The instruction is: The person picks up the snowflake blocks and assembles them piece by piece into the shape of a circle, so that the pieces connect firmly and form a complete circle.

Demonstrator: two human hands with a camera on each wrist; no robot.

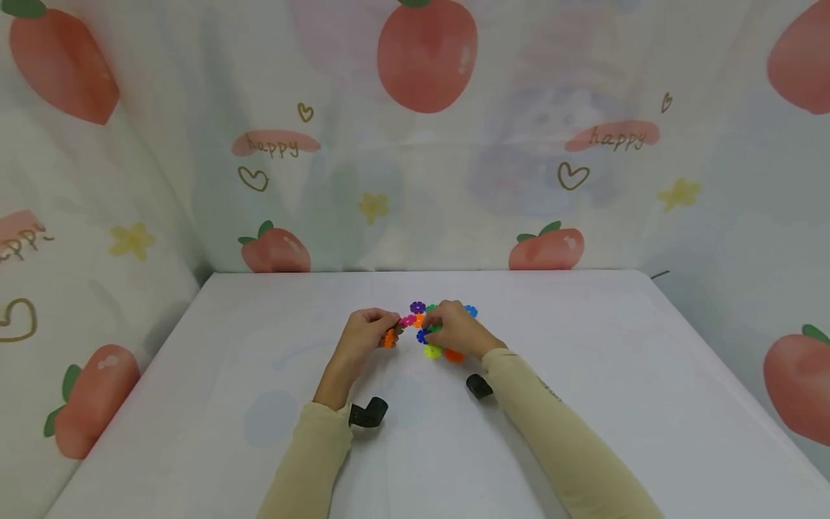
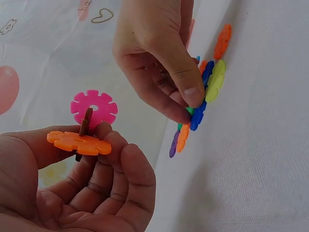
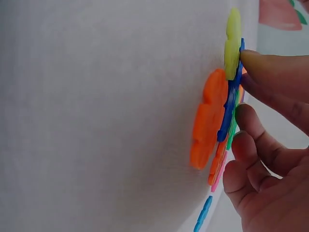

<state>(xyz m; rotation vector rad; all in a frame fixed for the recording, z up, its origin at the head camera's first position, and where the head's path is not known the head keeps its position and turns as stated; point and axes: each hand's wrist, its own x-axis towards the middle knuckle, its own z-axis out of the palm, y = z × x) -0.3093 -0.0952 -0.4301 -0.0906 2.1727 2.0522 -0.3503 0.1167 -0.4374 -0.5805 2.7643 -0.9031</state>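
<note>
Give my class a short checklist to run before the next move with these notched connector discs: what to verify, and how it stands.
1. Left hand has a grip on the orange disc it holds up: ok.
2. Brown disc crosses through that orange disc: ok.
3. Pink disc fully slotted into the brown one: cannot tell; the joint is partly hidden.
4. Right hand has its fingertips at a dark blue disc: ok.
5. That dark blue disc firmly pinched: cannot tell.
6. Dark blue disc joined to the pink one: not ok; they are apart.
</note>
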